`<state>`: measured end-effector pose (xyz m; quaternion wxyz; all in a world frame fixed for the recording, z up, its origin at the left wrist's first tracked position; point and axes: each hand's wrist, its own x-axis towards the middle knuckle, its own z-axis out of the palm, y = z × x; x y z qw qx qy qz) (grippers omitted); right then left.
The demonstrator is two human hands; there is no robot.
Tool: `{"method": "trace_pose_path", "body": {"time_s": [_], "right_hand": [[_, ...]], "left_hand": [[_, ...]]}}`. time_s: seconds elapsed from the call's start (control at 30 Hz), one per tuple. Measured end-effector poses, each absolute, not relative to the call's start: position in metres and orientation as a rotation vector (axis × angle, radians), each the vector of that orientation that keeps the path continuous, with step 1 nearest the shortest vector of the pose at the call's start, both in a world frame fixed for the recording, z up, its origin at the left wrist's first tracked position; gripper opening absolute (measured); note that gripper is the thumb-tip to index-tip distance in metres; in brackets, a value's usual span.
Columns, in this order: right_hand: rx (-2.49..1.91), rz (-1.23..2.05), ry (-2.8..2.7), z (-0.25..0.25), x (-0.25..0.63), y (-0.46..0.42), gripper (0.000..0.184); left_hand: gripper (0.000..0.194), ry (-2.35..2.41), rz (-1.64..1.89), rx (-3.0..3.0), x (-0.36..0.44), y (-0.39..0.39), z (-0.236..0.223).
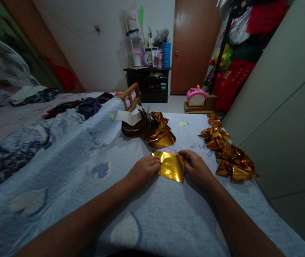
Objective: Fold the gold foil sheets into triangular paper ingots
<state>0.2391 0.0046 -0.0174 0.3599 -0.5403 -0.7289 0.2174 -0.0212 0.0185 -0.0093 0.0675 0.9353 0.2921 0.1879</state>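
A sheet of shiny gold foil paper (171, 167) lies on the blue bedspread between my two hands. My left hand (145, 169) grips its left edge, fingers over the top and the thumb out of sight. At the opposite edge, my right hand (195, 166) pinches the upper right corner. Just beyond the sheet rests a fanned stack of gold foil paper (152, 130), with some pale undersides turned up on its left. To the right, several folded gold paper pieces (229, 151) form a heap that runs away from me along the bed's edge.
Blue heart-patterned bedspread (125, 228) covers the surface under my arms. A wooden bed rail (131, 97) stands behind the stack. Rumpled clothes (88, 107) lie at the left. A pale cabinet (283, 117) borders the right side, and a pink toy (196, 96) sits past the far edge.
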Motion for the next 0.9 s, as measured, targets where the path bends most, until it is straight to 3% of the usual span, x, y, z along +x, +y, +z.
{"method": "trace_pose_path", "body": {"time_s": [0.13,0.3,0.5,0.57,0.8,0.9], "right_hand": [[-1.382,0.529,-1.936,-0.013,0.238,0.004,0.039],[-1.375,0.521,-1.959,-0.011,0.239,0.005,0.022],[-1.356,0.561,-1.974,-0.014,0.241,0.005,0.045],[-1.381,0.55,-1.968,-0.013,0.241,0.005,0.045],[-1.383,0.488,-1.943,-0.005,0.238,0.002,0.018],[-1.31,0.464,-1.931,-0.001,0.236,-0.002,0.011]], "left_hand": [[0.017,1.077,0.437,2.881,-0.018,0.008,0.0],[0.013,1.236,0.28,2.93,-0.012,-0.003,0.008],[0.013,1.262,0.219,2.847,-0.012,0.002,0.011],[0.017,1.276,0.222,2.78,-0.012,0.003,0.01],[0.022,1.265,0.388,2.739,-0.013,-0.001,0.009],[0.034,1.133,0.413,2.689,-0.014,-0.007,0.011]]}}
